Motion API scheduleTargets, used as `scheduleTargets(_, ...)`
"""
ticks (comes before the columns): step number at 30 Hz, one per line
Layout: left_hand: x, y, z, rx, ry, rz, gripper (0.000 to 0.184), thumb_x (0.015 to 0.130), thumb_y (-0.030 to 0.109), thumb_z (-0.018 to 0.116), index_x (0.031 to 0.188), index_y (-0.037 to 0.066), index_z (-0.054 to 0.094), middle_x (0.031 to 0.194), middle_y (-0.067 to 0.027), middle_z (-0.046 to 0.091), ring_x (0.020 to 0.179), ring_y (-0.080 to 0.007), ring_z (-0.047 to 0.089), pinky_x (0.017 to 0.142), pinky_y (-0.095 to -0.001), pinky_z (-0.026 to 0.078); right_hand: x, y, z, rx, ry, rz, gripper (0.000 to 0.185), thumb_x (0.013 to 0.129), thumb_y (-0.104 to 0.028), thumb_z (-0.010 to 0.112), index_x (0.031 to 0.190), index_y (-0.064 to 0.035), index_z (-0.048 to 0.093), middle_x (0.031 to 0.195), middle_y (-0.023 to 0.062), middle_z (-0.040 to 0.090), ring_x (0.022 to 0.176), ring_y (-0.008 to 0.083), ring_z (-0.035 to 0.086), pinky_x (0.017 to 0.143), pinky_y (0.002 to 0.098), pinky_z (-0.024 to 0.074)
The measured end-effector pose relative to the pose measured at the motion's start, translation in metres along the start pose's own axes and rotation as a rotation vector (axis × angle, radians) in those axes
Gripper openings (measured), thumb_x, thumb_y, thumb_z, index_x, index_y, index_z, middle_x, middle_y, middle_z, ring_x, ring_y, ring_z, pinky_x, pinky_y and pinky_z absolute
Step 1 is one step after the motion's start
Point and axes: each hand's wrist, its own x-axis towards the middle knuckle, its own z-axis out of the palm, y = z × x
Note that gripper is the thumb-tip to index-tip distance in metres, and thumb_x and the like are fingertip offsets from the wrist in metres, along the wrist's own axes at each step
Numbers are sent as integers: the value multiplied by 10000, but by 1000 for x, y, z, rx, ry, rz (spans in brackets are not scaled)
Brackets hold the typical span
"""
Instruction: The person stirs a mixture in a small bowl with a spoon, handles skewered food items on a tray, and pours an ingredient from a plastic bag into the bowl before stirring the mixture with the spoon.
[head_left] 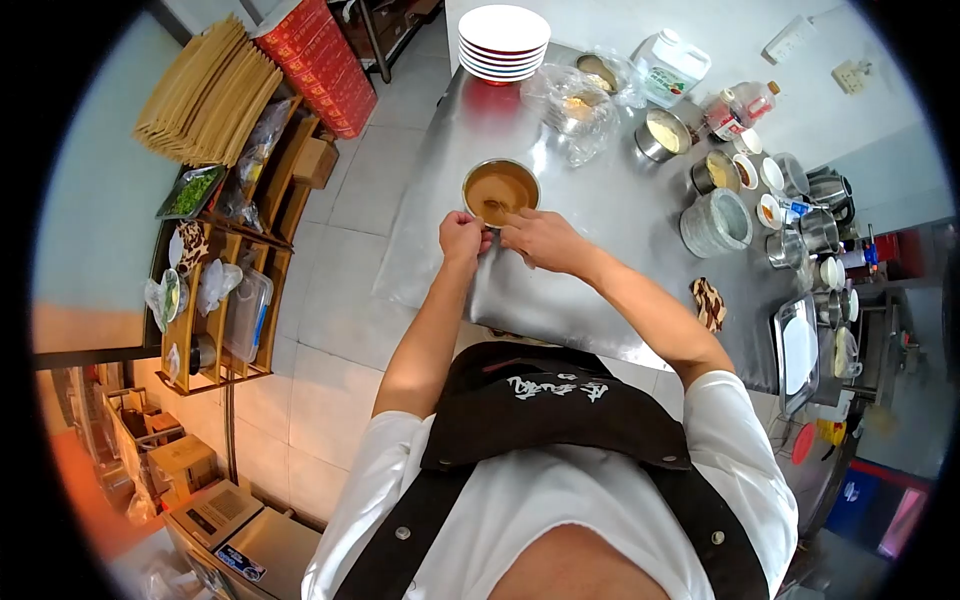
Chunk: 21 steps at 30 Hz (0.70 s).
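Note:
A round metal bowl of smooth brown sauce stands near the left edge of the steel table. My left hand is closed at the bowl's near left rim, thumb and fingers pinched together there. At the near right rim is my right hand, its fingers curled and closed, fingertips at the sauce's edge. A small dark shape shows in the sauce by those fingertips; whether it is a utensil I cannot make out.
Stacked plates and plastic bags lie at the back of the steel table. A stone mortar, a white jug, bottles and several small bowls line the right. A wooden shelf stands left across the tiled floor.

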Motion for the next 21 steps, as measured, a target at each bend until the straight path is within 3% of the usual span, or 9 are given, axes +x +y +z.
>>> scheduleTargets(6,-5,5,-1,17,-6,-2,114,821,42,593,843,55,482,736,-78,605,569,-146,604,460,-252,493,-4,17,-2,-77,-40,93,173,711,-140,641,864,-76,593,856,61,585,839,244,577,708,362,486)
scheduleTargets(9,-6,1,0,8,-1,3,101,823,39,580,844,55,483,745,-81,607,576,-147,606,467,-251,496,-12,8,2,-31,45,-28,163,717,-147,644,854,-74,595,851,64,589,843,249,584,692,366,490)
scheduleTargets(18,-5,2,1,-22,-12,21,88,826,28,567,831,49,482,721,-68,587,548,-145,593,447,-248,486,-7,13,2,-6,18,110,175,701,-141,650,840,-67,574,845,69,592,843,243,587,697,358,489)
scheduleTargets(21,-6,-1,1,-65,-6,15,99,820,19,570,816,51,476,710,-66,581,533,-145,588,433,-250,483,-10,3,4,53,87,29,186,695,-148,658,844,-68,579,854,74,594,848,248,590,693,363,493)
